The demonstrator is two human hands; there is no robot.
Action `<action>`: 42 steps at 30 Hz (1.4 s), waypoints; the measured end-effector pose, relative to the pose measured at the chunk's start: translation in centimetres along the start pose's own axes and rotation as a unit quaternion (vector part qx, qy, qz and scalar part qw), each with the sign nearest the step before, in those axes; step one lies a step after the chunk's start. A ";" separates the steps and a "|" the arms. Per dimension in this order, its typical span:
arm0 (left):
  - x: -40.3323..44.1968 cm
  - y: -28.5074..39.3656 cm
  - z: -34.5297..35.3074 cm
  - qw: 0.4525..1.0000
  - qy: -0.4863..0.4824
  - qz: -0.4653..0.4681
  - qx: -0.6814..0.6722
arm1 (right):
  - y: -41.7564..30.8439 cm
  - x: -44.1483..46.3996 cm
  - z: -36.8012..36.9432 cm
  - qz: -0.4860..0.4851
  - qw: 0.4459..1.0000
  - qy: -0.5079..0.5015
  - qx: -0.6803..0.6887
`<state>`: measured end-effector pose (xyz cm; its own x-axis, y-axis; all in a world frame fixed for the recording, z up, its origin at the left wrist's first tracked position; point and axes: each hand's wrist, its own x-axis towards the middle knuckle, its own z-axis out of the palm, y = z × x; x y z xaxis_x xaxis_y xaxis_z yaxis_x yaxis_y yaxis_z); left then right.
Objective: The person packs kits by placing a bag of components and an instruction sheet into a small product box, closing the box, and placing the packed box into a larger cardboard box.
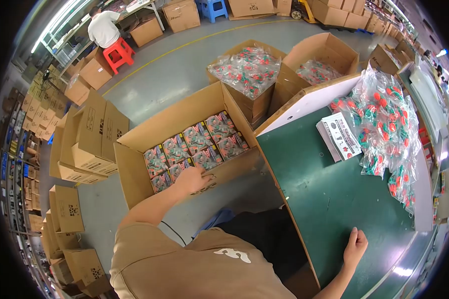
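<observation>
My left hand (pixel 188 181) reaches over the near wall of an open cardboard box (pixel 164 122), palm down. Its thumb stands apart, and the other fingers, partly hidden, lie over the near row of packs. Inside the box stand several packs (pixel 197 138) in rows, dark printed boxes with clear plastic bags on top. On the right, my right hand (pixel 354 246) is curled closed with its thumb on top, resting at the green tabletop (pixel 314 199); nothing shows in it. Farther up the table lies a stack of printed leaflets (pixel 340 135) beside a heap of clear bags with red and green parts (pixel 384 119).
Two open cartons of bagged parts, one nearer (pixel 247 70) and one farther right (pixel 317 70), stand beyond the box. Folded cartons (pixel 92 132) stand left. A person in a white shirt (pixel 104 29) sits on a red stool (pixel 118 54) at the back.
</observation>
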<state>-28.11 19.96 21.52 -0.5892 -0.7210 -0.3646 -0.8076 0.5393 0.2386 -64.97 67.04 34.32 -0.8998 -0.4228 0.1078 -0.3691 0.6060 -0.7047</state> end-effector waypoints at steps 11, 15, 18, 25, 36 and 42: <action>-2.0 8.4 -3.6 0.904 0.315 0.277 -0.080 | -2.8 -0.2 -0.5 0.057 0.998 0.003 0.008; -2.3 18.0 -7.1 0.816 0.348 0.445 -0.119 | -2.4 -0.4 -0.9 0.059 0.998 0.004 -0.024; -1.5 25.0 -9.1 0.792 0.319 0.506 -0.126 | -3.3 -0.5 -1.5 0.046 0.999 -0.008 -0.023; 8.1 39.4 -11.9 0.829 0.244 0.503 -0.015 | -2.7 -0.9 -2.2 0.014 1.000 0.016 -0.003; 14.7 45.5 -15.6 0.914 -0.054 0.357 0.187 | -1.1 -0.8 -2.5 -0.025 0.999 -0.008 -0.027; 14.5 45.7 -14.6 0.913 -0.025 0.353 0.202 | -0.8 -0.8 -2.3 -0.016 0.999 -0.012 -0.026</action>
<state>-73.93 27.78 40.22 -0.9494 -0.1153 -0.2922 -0.1449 0.9861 0.0818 -64.45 68.45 36.42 -0.8812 -0.4593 0.1121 -0.4105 0.6256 -0.6635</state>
